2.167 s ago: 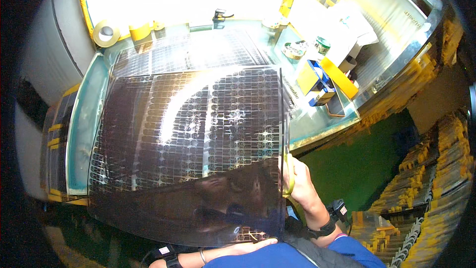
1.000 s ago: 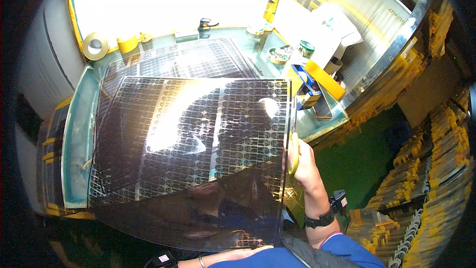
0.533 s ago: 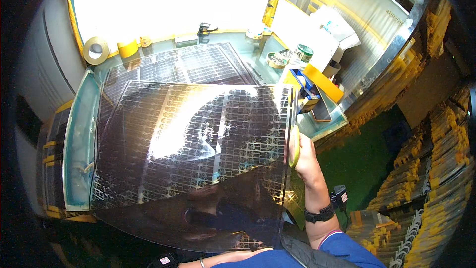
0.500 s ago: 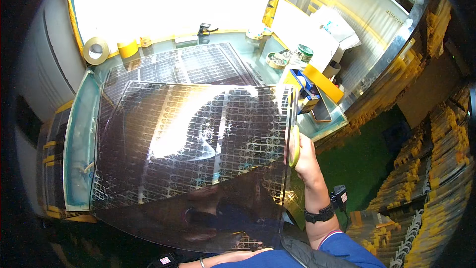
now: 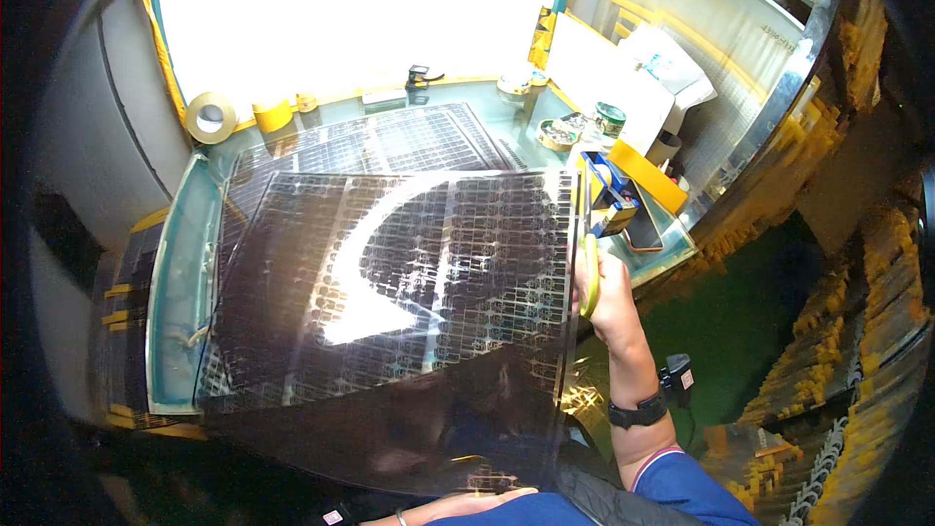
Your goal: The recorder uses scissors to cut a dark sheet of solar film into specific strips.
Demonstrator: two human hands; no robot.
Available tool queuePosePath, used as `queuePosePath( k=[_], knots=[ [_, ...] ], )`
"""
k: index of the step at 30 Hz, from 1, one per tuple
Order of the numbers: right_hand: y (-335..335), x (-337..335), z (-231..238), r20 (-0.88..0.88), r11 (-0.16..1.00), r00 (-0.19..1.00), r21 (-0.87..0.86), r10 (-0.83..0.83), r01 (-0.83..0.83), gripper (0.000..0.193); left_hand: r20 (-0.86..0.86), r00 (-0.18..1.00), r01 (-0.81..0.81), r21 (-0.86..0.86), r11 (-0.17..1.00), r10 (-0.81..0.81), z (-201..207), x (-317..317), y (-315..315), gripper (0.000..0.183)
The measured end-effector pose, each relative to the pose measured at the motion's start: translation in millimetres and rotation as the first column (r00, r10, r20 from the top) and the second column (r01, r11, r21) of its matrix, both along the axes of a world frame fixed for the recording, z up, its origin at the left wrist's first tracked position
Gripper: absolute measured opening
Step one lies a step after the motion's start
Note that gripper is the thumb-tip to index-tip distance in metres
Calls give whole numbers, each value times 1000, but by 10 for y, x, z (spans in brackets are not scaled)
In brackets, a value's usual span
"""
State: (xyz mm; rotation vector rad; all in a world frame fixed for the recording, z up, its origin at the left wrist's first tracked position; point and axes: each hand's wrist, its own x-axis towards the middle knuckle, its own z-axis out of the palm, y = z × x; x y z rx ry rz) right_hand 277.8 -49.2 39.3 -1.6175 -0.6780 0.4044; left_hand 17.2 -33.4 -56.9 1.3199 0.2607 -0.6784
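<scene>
A large, dark, glossy see-through sheet [image 5: 458, 331] with a fine printed grid is tilted up before me, with a bright curved reflection across it. Its right edge is in the grip of my right hand [image 5: 611, 304]. A narrow yellow-green thing [image 5: 590, 275] lies along that hand's fingers; its kind is unclear. Along the bottom edge lies my left hand [image 5: 477, 504], at the sheet, its fingers partly hidden. Behind the raised sheet, another patterned sheet [image 5: 390, 131] rests on the glass-topped light table [image 5: 180, 302].
Tape rolls [image 5: 210, 118] and a yellow roll [image 5: 273, 115] stand along the bright panel [image 5: 360, 10]. To the right are round tins [image 5: 558, 134], a blue-and-yellow box [image 5: 614, 219], a phone [image 5: 644, 232] and white papers [image 5: 672, 63]. Yellow-edged stacked sheets [image 5: 847, 331] fill the far right.
The view has shifted, so everything sits slightly right and lower. The bright reflection on the sheet has changed shape. Both hands keep their places on the sheet.
</scene>
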Motion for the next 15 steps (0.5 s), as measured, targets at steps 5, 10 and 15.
queuePosePath(
  k=[5, 10, 15],
  knots=[
    [-116, -174, -69, -207, 995, 978, 100, 37, -17, 23, 13, 889, -424, 397, 814, 457, 254, -851, 463, 43],
    [-335, -1026, -590, -479, 956, 840, -2, 257, -293, 28, 314, -472, -881, -181, -437, 824, 186, -1711, 733, 25],
    [-507, -1505, -862, -635, 924, 713, 3, 297, -382, 28, 141, -94, -970, -236, -58, 986, 74, -691, 588, 22]
  ],
)
